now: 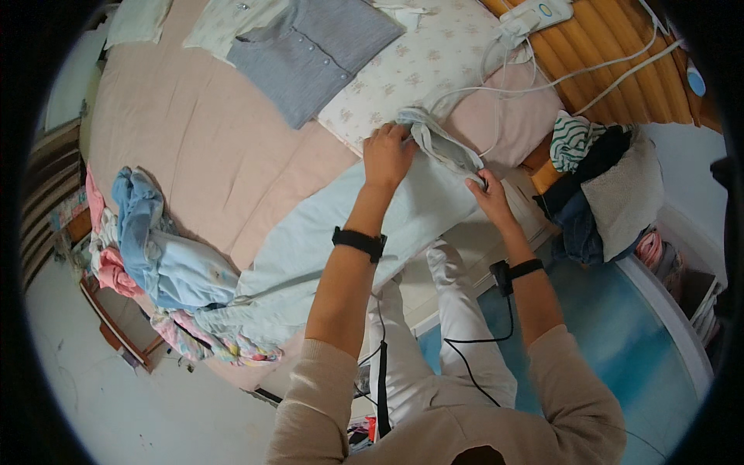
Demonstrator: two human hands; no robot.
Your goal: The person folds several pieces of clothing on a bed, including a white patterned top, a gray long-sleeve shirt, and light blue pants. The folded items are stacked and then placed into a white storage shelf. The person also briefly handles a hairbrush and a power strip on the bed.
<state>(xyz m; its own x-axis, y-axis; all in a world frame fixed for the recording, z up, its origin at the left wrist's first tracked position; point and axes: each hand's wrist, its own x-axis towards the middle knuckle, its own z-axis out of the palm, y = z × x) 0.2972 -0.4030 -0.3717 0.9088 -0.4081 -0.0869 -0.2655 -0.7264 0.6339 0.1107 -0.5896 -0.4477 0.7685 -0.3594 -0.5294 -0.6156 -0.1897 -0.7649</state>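
Note:
A pale blue garment [325, 232] lies over the near edge of the bed, its far end trailing to the left. Its open waistband-like edge [444, 148] rises in a loop between my hands. My left hand [388, 152] grips the left end of that edge, with the fingertips partly hidden by the cloth. At the other end, my right hand [493, 195] pinches the edge between thumb and fingers. A folded grey buttoned top [308, 55] rests beyond my left hand, partly on a floral pillow [401, 75].
Blue denim clothing [139, 226] and other clothes are heaped at left. White cables [540, 85] run from a power strip [537, 17] over a pink cushion [505, 110]. More clothes [622, 186] are piled at right. Black straps and a cord are on my wrists.

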